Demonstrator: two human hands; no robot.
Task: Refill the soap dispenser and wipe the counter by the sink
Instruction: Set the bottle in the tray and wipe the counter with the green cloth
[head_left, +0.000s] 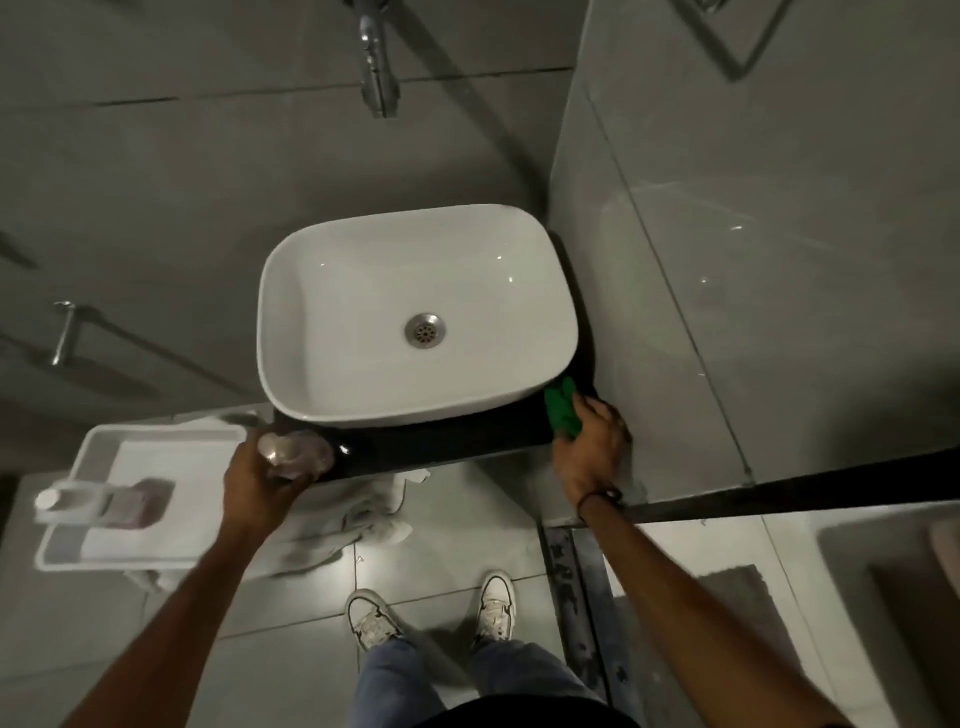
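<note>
A white rectangular basin (322, 291) sits on a narrow black counter (467, 436). My right hand (592, 447) presses a green cloth (562, 405) onto the counter's right end, between the basin and the side wall. My left hand (265, 478) grips a clear, pinkish soap dispenser (296, 453) at the counter's left front corner. A refill bottle (104, 504) with a white cap and pink liquid lies on its side in a white tray (67, 561) left of the counter.
A chrome tap (376, 67) juts from the tiled wall above the basin. A grey-white towel (358, 514) hangs below the counter's front edge. My feet in white shoes (496, 605) stand on the tiled floor. A glass panel (779, 338) borders the right.
</note>
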